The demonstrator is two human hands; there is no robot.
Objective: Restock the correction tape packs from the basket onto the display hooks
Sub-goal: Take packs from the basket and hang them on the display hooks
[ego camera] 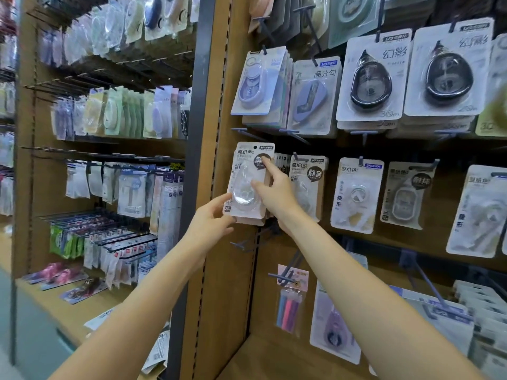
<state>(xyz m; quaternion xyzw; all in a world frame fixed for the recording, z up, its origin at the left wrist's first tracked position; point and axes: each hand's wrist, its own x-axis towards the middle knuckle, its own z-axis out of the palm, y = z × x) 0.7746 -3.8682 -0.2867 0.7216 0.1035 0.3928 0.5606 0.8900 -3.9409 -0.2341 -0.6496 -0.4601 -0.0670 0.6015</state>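
Display wall: brown pegboard panel (236, 283) with dark metal hooks, hung with rows of blister packs; a grey upright post (192, 149) splits it from the blurred shelves on the left.
Upper row: two white packs holding black teardrop-shaped tape dispensers (371, 86), and to their left lavender dispenser packs (253, 83) on neighbouring hooks.
Middle row: pale cream packs with clear dispensers (356, 193) hang to the right of the hands, each on its own hook.
Lower row: a small clear bag of coloured refills with a pink header (290, 303) hangs below the right forearm; one bare hook (244, 244) sticks out just under the held stack.
Correction tape packs: a small stack of white-and-cream cards with clear teardrop blisters (247, 185), held up against the panel at the leftmost hook of the middle row; whether the hang hole is on the hook I cannot tell.
Left hand (210, 223): fingers curled, thumb on the front, gripping the stack's lower left corner.
Right hand (274, 193): forefinger straight, its tip pressing the top pack's black round label; thumb lies on the blister, the other fingers curl behind the stack's right edge.
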